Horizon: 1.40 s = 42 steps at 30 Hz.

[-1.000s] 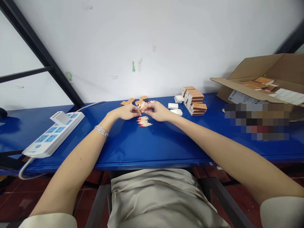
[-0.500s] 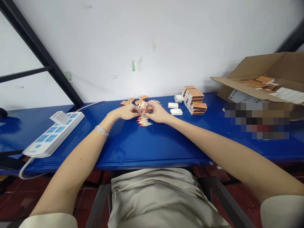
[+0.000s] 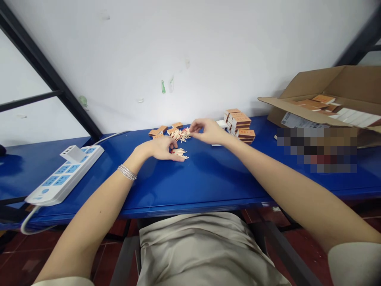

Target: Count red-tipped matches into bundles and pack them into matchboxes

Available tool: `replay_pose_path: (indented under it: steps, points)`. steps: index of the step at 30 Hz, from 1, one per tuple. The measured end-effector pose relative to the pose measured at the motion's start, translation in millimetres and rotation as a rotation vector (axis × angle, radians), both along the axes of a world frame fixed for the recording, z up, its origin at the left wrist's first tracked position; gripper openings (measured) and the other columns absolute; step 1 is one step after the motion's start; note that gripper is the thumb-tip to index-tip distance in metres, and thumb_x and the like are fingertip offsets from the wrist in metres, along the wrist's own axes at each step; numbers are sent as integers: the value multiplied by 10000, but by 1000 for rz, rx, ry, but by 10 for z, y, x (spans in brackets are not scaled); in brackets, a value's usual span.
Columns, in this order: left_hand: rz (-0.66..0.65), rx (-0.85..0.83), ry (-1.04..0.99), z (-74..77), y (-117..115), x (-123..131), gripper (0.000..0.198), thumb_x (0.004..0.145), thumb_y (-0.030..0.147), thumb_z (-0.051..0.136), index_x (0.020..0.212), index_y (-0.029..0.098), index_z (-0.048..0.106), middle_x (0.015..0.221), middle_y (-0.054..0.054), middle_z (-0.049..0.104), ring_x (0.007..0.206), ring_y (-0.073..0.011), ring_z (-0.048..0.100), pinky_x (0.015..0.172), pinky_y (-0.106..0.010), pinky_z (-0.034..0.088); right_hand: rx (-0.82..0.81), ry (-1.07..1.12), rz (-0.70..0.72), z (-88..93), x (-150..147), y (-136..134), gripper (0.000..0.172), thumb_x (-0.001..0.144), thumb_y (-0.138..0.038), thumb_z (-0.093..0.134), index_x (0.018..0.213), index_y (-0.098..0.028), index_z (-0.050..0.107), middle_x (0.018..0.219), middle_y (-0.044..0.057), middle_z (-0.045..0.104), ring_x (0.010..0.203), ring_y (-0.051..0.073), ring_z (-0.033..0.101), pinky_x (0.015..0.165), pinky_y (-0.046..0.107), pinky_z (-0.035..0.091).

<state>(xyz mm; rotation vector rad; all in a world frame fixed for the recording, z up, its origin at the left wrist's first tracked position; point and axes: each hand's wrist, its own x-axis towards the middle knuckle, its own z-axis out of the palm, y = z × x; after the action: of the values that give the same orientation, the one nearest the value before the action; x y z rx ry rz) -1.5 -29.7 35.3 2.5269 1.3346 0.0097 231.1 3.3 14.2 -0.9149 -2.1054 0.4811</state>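
A small row of matches (image 3: 181,153) lies on the blue table, red heads to the left. My left hand (image 3: 160,148) rests around the head end of this row, thumb at the front and fingers behind, spread apart. Behind it is a loose heap of matches (image 3: 181,135), pointing in many directions. At the heap's right edge hovers my right hand (image 3: 206,131), its fingers curved and the tips slightly apart. Whether a match lies between those tips is too small to see. Several orange-brown matchboxes (image 3: 162,129) lie behind and left of the heap.
Stacked matchboxes (image 3: 239,123) stand right of my right hand, with white trays (image 3: 221,124) beside them, partly hidden. An open cardboard box (image 3: 285,104) holding more matchboxes is at the far right. A white power strip (image 3: 64,174) lies on the left, its cord running along the back.
My right hand has left the front row and moved right and back to the heap's edge. My left hand has opened around the row. The view has shifted slightly.
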Motion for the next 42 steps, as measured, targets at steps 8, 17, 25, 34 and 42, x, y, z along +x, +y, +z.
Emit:
replay_pose_path:
  steps: [8,17,25,34,42]
  points:
    - [-18,23,58,2,-70,92,488,727,595,662,956,168,600,870,-70,653,733,-197,582,626,-292,396,-227,-721,-266,451,621,-47,462,576,-361,863,1003,-237,740,1039,36,740,910,252,681,692,304,503]
    - [-42,7,27,2,-79,73,426,764,478,637,1028,145,611,930,-87,675,794,-197,616,669,-289,447,-337,-877,-261,386,408,-140,522,598,-233,846,1109,-227,735,1047,52,736,827,223,677,624,285,472]
    - [-123,10,-36,-74,-21,81,322,794,431,630,957,154,649,841,-61,687,726,-174,608,628,-276,438,-315,-725,182,242,117,-205,635,549,-412,874,1130,-208,723,956,27,725,721,160,632,614,257,432]
    - [-127,13,-27,-7,-50,99,339,797,476,662,897,152,649,821,-54,687,717,-168,594,624,-270,413,-188,-337,160,9,-137,-256,461,655,-521,789,913,-151,692,883,52,705,752,153,614,663,262,445]
    - [-57,-28,-8,31,-53,65,370,730,488,731,882,163,640,807,-40,687,704,-169,593,611,-270,393,-174,-206,241,-159,-269,-170,381,645,-477,819,840,-169,706,883,40,731,803,163,644,709,275,472]
